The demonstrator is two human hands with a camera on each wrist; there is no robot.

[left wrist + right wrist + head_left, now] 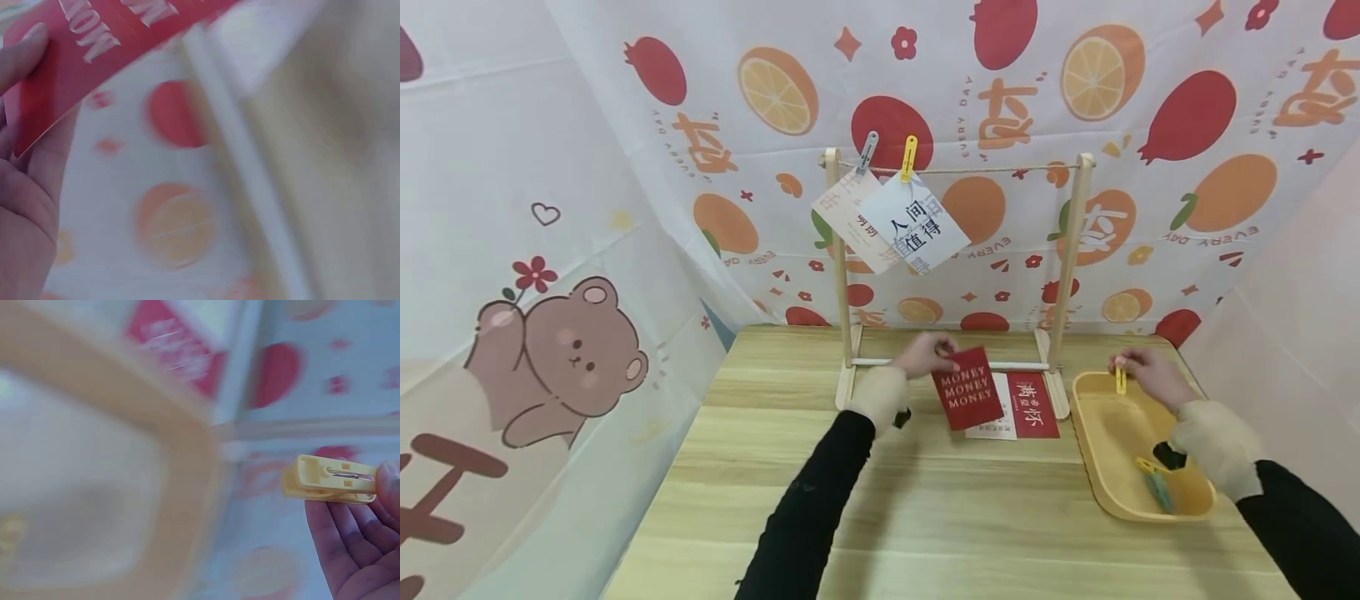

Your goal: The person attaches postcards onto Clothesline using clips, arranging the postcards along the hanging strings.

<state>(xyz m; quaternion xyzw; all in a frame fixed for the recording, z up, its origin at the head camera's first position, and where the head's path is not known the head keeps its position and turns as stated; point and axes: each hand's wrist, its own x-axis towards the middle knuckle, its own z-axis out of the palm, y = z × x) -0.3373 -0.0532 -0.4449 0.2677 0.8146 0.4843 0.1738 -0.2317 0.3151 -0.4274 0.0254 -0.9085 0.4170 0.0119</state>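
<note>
My left hand (927, 356) pinches a red card (968, 390) printed with "MONEY" by its upper left corner, above the table. In the left wrist view the thumb lies flat on the red card (59, 69). Over the tray's far edge, my right hand (1153, 377) holds a yellow clothespin (1121, 380) by one end. The right wrist view shows that clothespin (331, 479) between thumb and fingers. A grey clothespin (867, 152) and another yellow clothespin (908, 158) fix two overlapping cards (917, 223) to the rope of a wooden rack (1075, 233).
The yellow tray (1086, 450) stands at the right, with a few clothespins (1157, 487) inside. A red and white card (1036, 407) lies on the table (775, 467) near the rack's right foot. Behind the rack hangs a fruit-printed cloth (1000, 75).
</note>
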